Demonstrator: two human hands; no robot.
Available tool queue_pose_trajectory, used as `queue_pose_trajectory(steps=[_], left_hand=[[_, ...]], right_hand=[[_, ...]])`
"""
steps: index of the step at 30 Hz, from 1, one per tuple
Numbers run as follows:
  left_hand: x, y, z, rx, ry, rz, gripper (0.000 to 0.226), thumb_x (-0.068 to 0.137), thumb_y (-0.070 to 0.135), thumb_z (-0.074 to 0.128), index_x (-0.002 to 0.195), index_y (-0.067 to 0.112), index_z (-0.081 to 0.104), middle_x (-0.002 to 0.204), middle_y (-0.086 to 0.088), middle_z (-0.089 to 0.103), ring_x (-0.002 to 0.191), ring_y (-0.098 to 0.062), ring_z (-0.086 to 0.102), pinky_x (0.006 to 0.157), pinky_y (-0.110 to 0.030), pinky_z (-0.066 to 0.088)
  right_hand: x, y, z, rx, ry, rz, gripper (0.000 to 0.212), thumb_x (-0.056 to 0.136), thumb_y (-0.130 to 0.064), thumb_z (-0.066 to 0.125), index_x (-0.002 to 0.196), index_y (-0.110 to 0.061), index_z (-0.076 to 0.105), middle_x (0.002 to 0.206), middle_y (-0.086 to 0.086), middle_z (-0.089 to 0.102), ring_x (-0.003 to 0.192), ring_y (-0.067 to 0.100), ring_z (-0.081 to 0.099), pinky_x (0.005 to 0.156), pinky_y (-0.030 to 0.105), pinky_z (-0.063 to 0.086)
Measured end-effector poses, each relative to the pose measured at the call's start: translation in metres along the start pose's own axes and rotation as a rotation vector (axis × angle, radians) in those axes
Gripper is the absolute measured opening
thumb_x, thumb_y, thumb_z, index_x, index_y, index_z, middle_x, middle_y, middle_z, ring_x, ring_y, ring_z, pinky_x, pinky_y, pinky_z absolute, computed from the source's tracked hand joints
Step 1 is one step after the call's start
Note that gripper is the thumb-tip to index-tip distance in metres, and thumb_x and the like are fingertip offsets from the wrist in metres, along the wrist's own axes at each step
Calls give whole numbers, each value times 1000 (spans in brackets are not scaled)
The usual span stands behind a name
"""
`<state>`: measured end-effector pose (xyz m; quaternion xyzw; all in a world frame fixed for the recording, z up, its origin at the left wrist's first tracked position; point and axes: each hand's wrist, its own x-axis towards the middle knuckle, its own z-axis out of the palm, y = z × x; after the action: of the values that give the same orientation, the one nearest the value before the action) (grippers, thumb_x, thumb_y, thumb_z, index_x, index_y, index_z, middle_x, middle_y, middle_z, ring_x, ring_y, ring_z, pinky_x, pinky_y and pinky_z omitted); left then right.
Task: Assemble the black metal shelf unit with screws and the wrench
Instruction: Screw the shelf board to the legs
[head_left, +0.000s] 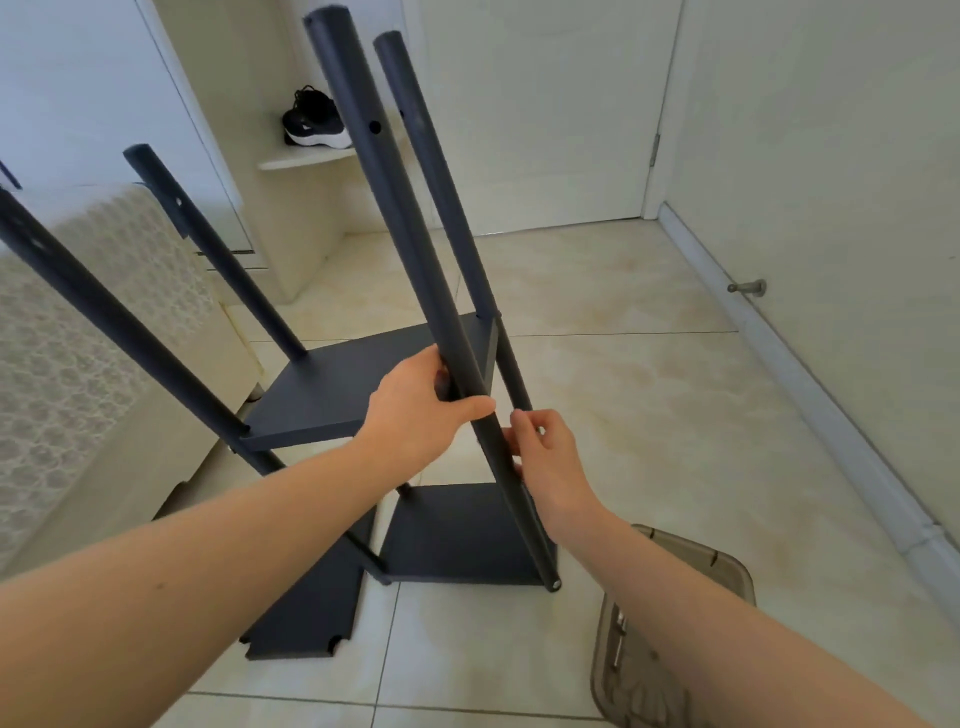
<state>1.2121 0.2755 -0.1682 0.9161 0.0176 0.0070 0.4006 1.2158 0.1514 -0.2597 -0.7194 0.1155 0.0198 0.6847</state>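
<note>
1. The half-built shelf unit (452, 535) stands mid-frame on the floor (623, 389), its front pole (395, 208) leaning towards 11 o'clock.
2. The left hand (415, 410) is wrapped round that pole. The right hand (550, 462), at its 4 o'clock, curls its fingers on the same pole.
3. The joints look loose, so a hard pull could twist the frame and bind the middle shelf (337, 384).
4. Letting go may tip it onto the loose panel (306, 608) at 7 o'clock.
</note>
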Motion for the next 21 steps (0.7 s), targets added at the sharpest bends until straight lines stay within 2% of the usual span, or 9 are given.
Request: queue_pose_trajectory(steps=[4, 7, 8, 10, 12, 16, 18, 21], left_hand=[[13, -6, -20, -116, 56, -5, 46, 85, 29, 78, 125, 21, 57, 107, 10, 64, 105, -13, 62, 89, -28, 51], [19, -13, -34, -199, 94, -20, 40, 86, 28, 77, 119, 24, 55, 90, 20, 58, 82, -2, 58, 67, -8, 46], [19, -16, -39, -222, 104, -26, 36, 87, 27, 76, 113, 27, 52, 86, 22, 56, 76, 2, 56, 56, -5, 43], [19, -24, -47, -290, 131, -40, 33, 88, 28, 75, 108, 29, 49, 86, 23, 56, 74, 5, 55, 49, -6, 40], [15, -32, -53, -337, 161, -56, 31, 89, 28, 73, 110, 27, 50, 88, 21, 58, 75, 3, 56, 53, -9, 41], [6, -51, -59, -414, 206, -82, 28, 90, 28, 72, 110, 25, 53, 90, 20, 61, 79, 2, 58, 75, -15, 44], [1, -60, -61, -450, 221, -102, 27, 89, 28, 72, 110, 25, 55, 92, 18, 64, 83, 1, 60, 80, -18, 45], [-6, -77, -62, -542, 246, -139, 29, 89, 25, 73, 114, 25, 59, 100, 14, 68, 97, -4, 63, 93, -28, 46]], right_hand=[[5, -25, 16, -51, 7, -88, 23, 104, -32, 43, 116, -14, 51, 86, -6, 59, 79, 6, 58, 68, 20, 45], [8, -41, 25, -95, -7, -158, 21, 104, -29, 43, 115, -13, 51, 84, -7, 57, 77, 4, 56, 66, 15, 40], [9, -45, 28, -110, -18, -182, 20, 104, -28, 44, 115, -12, 50, 84, -8, 58, 77, 3, 56, 66, 14, 40], [11, -51, 33, -136, -46, -217, 17, 104, -28, 44, 112, -14, 49, 86, -9, 59, 78, 0, 57, 65, 10, 38], [12, -54, 39, -164, -68, -242, 14, 104, -29, 44, 111, -17, 48, 88, -10, 60, 80, 0, 58, 64, 9, 39], [14, -55, 50, -224, -120, -274, 13, 103, -31, 44, 111, -21, 47, 93, -8, 64, 83, 0, 60, 64, 9, 38], [14, -55, 54, -264, -149, -296, 12, 103, -31, 44, 110, -22, 46, 93, -7, 65, 82, -2, 61, 64, 8, 38], [13, -55, 63, -315, -182, -325, 10, 103, -31, 44, 108, -23, 45, 90, -10, 65, 82, -3, 60, 66, 8, 36]])
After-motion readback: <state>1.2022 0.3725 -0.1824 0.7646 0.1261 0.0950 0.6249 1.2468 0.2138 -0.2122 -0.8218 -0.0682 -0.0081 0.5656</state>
